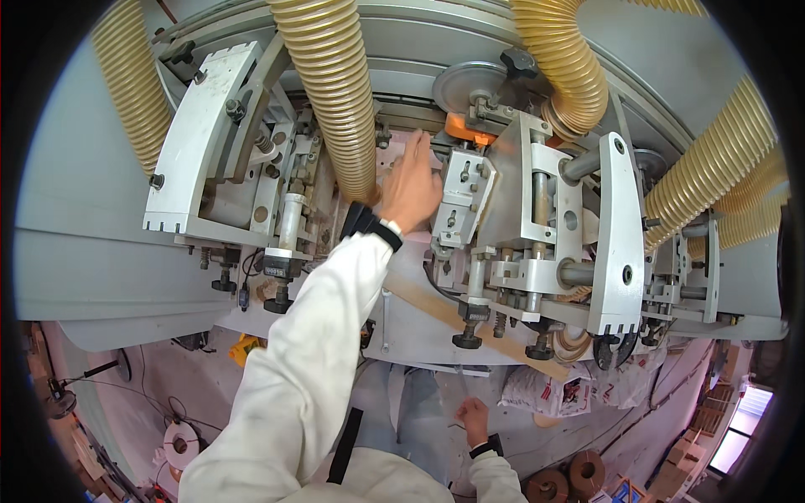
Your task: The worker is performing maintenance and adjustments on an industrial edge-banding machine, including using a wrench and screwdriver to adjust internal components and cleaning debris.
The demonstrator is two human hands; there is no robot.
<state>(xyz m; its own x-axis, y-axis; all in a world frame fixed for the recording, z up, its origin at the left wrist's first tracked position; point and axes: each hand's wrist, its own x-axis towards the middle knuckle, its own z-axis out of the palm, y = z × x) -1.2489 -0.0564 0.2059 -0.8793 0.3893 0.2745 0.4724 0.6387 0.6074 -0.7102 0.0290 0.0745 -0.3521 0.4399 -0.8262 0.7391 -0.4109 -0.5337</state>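
Observation:
My left hand (411, 186) reaches deep into a large grey machine, with the fingers stretched forward over a pale pinkish surface between two machine units. It lies just left of a white metal bracket (459, 194) and right of a ribbed yellowish hose (329, 92). I see nothing held in it, though the fingertips partly blend into the machine parts. My right hand (475, 421) hangs low in front of the machine with its fingers curled closed. Whether anything small is inside that hand cannot be made out.
White-framed units with black knobs (467, 337) stand on both sides of my left arm. An orange part (466, 130) sits beyond the bracket. A wrench (386, 321) and a wooden strip (470, 323) lie on the machine's ledge. White sacks (549, 394) rest below at right.

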